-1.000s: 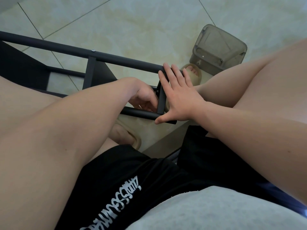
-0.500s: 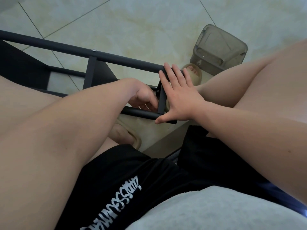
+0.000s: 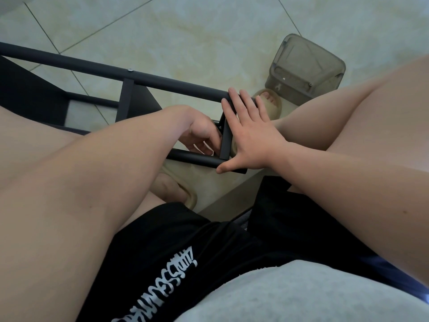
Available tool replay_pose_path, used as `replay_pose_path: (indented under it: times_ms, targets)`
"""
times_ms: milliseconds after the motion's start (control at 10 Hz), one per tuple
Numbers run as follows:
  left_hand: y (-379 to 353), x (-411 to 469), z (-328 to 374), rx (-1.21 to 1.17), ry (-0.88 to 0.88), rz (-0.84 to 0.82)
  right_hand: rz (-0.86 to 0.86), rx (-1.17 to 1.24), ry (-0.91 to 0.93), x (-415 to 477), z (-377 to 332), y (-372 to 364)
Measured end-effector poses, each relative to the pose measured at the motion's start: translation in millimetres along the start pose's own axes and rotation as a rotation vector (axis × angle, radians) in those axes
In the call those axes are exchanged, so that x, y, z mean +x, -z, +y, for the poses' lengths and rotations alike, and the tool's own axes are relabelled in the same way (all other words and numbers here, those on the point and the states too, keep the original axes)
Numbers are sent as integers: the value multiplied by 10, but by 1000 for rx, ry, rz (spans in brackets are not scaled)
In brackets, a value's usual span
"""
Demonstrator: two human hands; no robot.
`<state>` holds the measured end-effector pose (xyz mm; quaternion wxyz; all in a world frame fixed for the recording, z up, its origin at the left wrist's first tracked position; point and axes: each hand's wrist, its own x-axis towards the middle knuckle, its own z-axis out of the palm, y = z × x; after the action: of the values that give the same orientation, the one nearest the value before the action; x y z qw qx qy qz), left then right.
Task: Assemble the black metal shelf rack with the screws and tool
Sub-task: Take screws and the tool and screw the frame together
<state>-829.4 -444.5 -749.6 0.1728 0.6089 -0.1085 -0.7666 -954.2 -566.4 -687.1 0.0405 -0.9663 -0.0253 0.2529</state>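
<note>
Running from the upper left to the centre of the frame, over the tiled floor (image 3: 185, 26), we see the black metal rack (image 3: 162, 79), with a screw (image 3: 130, 70) in its upper tube. The right hand (image 3: 251, 140) lies flat against the rack's short end bar, fingers straight and slightly spread, thumb on the lower tube. The left hand (image 3: 203, 138), just left of that bar, has curled fingers; we cannot tell what they pinch. A translucent container (image 3: 306, 66) stands at upper right.
</note>
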Motion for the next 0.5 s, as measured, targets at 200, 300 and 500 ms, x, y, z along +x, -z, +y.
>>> replay_pose_path:
  times_ms: [200, 300, 500]
  targets:
    - [-33, 24, -22, 43, 11, -1, 1, 0, -4, -3, 0, -7]
    - [-28, 37, -1, 57, -3, 4, -1, -1, -4, 0, -1, -9]
    - [-2, 29, 12, 28, -28, -10, 5, 2, -6, 1, -3, -8]
